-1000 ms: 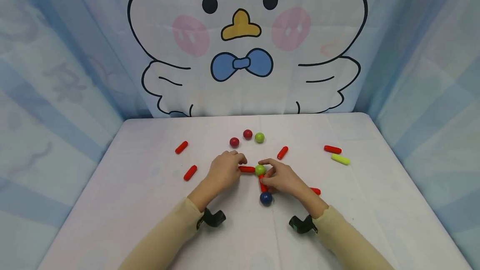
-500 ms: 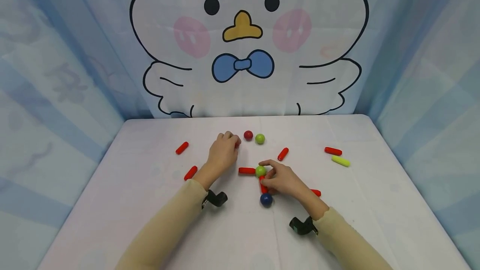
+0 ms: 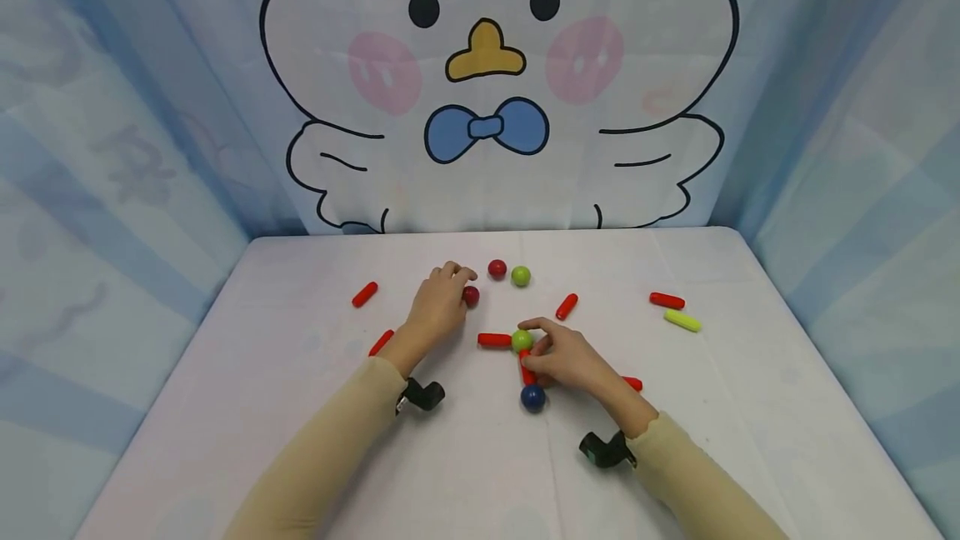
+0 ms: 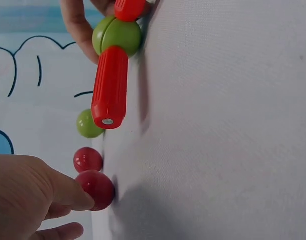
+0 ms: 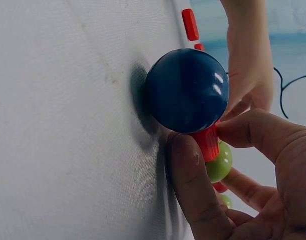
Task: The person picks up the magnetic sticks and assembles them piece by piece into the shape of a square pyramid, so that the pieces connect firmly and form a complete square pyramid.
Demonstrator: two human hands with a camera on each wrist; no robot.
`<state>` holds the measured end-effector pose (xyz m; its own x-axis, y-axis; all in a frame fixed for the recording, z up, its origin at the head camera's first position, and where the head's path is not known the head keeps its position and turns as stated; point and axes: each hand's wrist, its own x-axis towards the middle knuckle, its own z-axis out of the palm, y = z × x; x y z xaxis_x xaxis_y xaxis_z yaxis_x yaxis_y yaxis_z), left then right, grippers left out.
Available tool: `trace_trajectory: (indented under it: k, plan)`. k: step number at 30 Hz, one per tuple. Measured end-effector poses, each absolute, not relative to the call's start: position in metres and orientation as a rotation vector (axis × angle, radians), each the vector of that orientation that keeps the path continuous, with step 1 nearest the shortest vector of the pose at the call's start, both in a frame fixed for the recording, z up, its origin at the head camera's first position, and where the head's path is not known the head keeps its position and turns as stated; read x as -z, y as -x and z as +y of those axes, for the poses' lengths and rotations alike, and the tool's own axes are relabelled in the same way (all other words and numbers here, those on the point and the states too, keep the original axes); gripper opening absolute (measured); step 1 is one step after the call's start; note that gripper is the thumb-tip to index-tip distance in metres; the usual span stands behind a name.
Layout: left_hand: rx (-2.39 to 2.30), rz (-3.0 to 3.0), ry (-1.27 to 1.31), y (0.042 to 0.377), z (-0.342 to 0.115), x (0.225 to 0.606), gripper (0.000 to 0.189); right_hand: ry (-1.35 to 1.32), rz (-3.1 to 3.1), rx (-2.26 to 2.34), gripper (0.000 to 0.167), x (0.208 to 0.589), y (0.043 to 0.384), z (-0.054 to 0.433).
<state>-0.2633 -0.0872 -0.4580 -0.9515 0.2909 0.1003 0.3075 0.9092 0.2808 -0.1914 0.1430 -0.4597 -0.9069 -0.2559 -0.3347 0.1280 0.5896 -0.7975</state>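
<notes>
- Over the last second the left hand (image 3: 437, 300) leaves the side rod (image 3: 494, 341) and goes to the near red ball (image 3: 471, 297), which now sits slightly nearer than it did.
- For the work, I judge this as fetching a loose piece: the ball is not joined to anything yet, lying just beyond the side rod's bare left end.
- The right hand (image 3: 568, 357) stays where it was, apparently steadying the assembly: green ball (image 3: 522, 341) at the corner, red side rod running left, red lower rod (image 3: 527, 370) running near to the blue ball (image 3: 533, 398).
- The left fingers curve about the near red ball and seem to pinch it, thumb lapping its side; their far contact is hidden.
- The right fingers grip the lower rod from both sides, another reaching up to the green ball.
- Both sleeves (image 3: 326, 448) come in from the near side, angling toward the middle of the tabletop (image 3: 487, 482).
- The far red ball (image 3: 497, 269) lies loose, far and right of the left hand.
</notes>
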Motion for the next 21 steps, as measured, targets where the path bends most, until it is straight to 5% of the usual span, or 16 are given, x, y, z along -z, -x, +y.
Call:
trace_trajectory:
  k: [21]
  plan:
    - [0.364,-3.199,0.51,0.234,-0.096,0.451,0.038,0.085,2.415,1.259,0.052,0.457,0.188,0.143]
